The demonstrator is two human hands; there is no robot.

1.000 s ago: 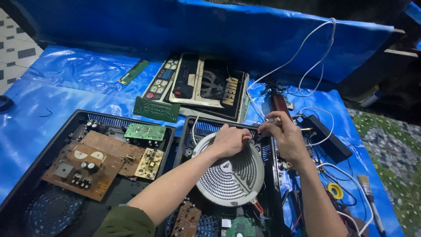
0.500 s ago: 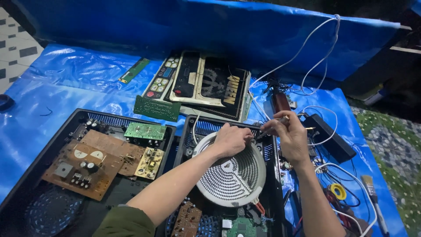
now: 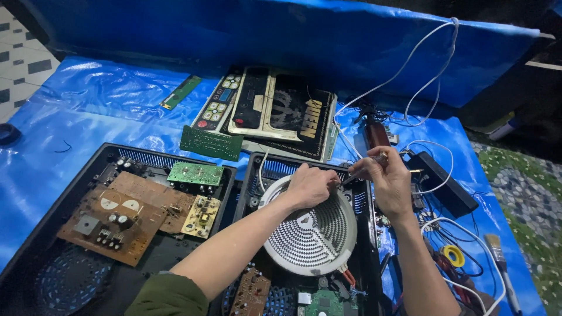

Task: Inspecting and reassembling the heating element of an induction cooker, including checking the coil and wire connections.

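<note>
- I see a brown circuit board (image 3: 120,219) and a small green board (image 3: 195,173) in the black case (image 3: 82,175) on the left, white wires (image 3: 410,70) behind, all on a blue sheet (image 3: 88,105).
- My left hand (image 3: 310,186) lies palm down, fingers curled on the far rim of the round grey heater coil (image 3: 310,231).
- My right hand (image 3: 389,181) has its grip closed on a thin tool (image 3: 366,167), maybe a soldering iron, tip just beside the left hand.

R hand (image 3: 389,182) slid slightly down w/ its tool (image 3: 366,168); L hand (image 3: 310,186) barely shifted.
</note>
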